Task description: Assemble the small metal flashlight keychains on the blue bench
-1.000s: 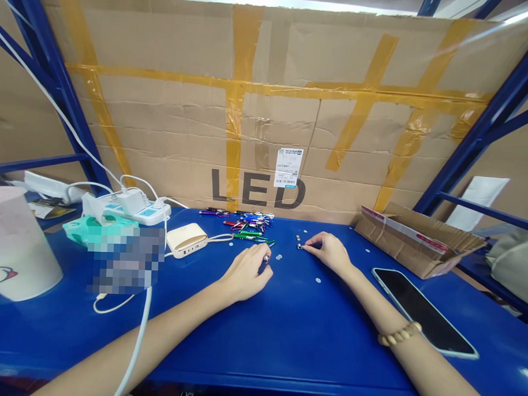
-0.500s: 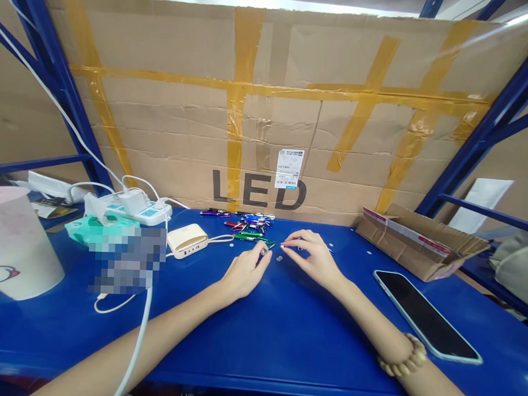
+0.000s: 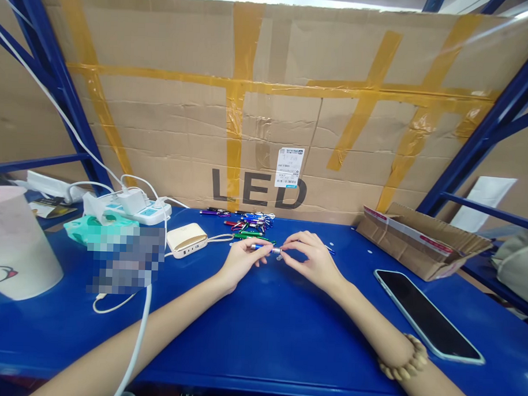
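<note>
My left hand (image 3: 240,259) pinches a small blue keychain flashlight (image 3: 262,247) and holds it level just above the blue table (image 3: 259,330). My right hand (image 3: 311,258) meets it from the right, fingertips closed on the flashlight's silver end (image 3: 276,251). Behind the hands lies a pile of several coloured keychain flashlights (image 3: 246,223) against the cardboard wall. Small round button cells (image 3: 368,251) are scattered on the table to the right of the hands.
A smartphone (image 3: 428,315) lies face up at the right, with an open cardboard box (image 3: 418,238) behind it. At the left are a gold power bank (image 3: 187,240), a power strip (image 3: 134,208) with white cables, a tissue pack (image 3: 94,228) and a white cup (image 3: 15,241).
My right hand left the small parts on the table and moved left. My left hand lifted the blue flashlight, and both hands now meet on it.
</note>
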Demonstrator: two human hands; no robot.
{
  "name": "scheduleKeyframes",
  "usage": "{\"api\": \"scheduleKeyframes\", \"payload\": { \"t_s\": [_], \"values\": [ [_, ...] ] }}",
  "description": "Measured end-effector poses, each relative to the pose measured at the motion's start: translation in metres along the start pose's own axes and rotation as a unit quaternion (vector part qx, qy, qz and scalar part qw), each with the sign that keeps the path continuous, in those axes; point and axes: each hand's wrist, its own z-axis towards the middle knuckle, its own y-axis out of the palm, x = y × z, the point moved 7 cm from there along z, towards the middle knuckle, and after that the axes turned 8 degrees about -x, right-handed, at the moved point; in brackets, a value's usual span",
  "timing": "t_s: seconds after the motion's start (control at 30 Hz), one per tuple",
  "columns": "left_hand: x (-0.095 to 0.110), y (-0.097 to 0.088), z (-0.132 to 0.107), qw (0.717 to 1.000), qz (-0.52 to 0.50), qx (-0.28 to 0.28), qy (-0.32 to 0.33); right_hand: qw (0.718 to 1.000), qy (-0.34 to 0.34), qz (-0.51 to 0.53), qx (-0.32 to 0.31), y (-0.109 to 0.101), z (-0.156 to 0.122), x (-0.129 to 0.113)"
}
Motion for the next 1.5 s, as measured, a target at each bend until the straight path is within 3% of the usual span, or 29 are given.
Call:
{"api": "scheduleKeyframes", "payload": {
  "t_s": [0.17,0.33,0.67,1.1,1.5],
  "values": [
    [-0.005,0.001,-0.001,0.998,-0.055,-0.018,-0.026,0.998,-0.015,0.001,0.062,-0.009,-0.001,-0.003],
    [-0.004,0.012,-0.003,0.996,-0.019,-0.078,-0.026,0.994,-0.045,0.008,0.104,-0.017,-0.003,-0.012],
    [0.002,0.015,0.0,0.993,0.047,-0.091,0.059,0.988,-0.097,-0.001,0.117,-0.016,-0.005,-0.024],
    [-0.001,0.012,0.001,0.992,0.083,-0.075,0.063,0.997,-0.071,0.026,0.02,0.0,-0.001,-0.017],
    [0.0,0.016,-0.002,0.971,0.191,-0.098,0.109,0.995,-0.02,0.046,-0.086,0.013,-0.001,-0.018]
  ]
}}
